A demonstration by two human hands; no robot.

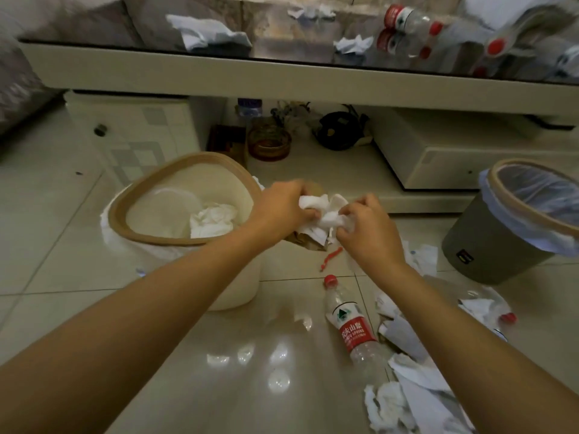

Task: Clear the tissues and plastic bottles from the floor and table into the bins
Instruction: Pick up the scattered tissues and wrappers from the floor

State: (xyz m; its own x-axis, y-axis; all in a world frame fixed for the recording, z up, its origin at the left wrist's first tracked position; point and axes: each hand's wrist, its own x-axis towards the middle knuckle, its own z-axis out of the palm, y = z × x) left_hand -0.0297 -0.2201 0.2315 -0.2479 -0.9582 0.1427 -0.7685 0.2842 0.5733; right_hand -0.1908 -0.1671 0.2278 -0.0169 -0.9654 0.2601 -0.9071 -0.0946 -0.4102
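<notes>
Left hand [283, 205] and right hand [365, 225] both squeezing tissue wad [322, 213]. Squash tight, probably one clump, drop straight into white bin [125, 211] beside.

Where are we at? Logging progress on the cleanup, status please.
Left hand and right hand both gripping tissue wad beside white bin. Bottle and loose tissues on floor. Grey bin empty. Nothing blocking.

Amber glass ashtray [269, 145] (beside black helmet-like object [337, 130])
</notes>
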